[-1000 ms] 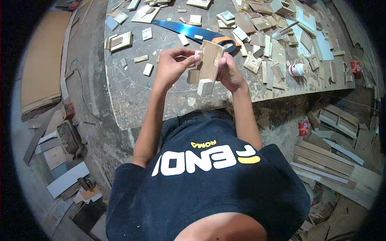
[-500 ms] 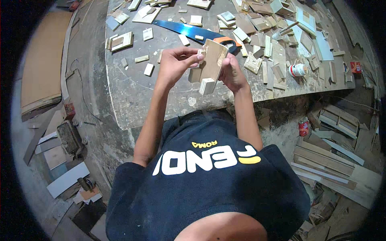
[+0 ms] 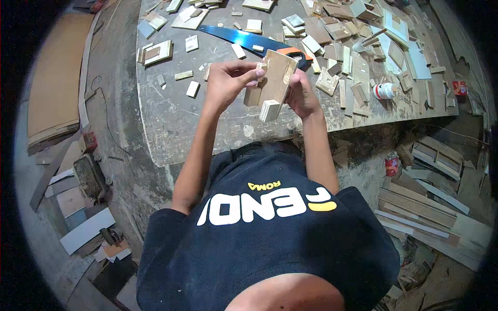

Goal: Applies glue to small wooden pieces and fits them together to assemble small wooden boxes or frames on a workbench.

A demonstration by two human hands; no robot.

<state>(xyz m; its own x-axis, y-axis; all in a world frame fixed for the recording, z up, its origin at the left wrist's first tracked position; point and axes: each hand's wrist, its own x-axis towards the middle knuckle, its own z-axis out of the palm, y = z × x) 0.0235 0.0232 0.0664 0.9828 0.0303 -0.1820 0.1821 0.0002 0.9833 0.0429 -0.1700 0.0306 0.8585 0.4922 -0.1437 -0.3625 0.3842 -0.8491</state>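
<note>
Between my hands, above the near part of the worktable, is a small wooden piece: a flat board with little blocks attached. One pale block sits at its lower end, and another sticks out at its left side. My left hand pinches a small block with thumb and fingers against the board's upper left edge. My right hand grips the board from its right side, thumb on the edge; its other fingers are partly hidden behind the board.
A handsaw with an orange and black handle lies just beyond my hands. Wood offcuts are scattered over the table, thickest at the right. A white tub stands there too. Boards lie on the floor at the right.
The wooden piece has turned slightly, showing more of its flat face, and shifted a little to the right. Both hands keep their hold.
</note>
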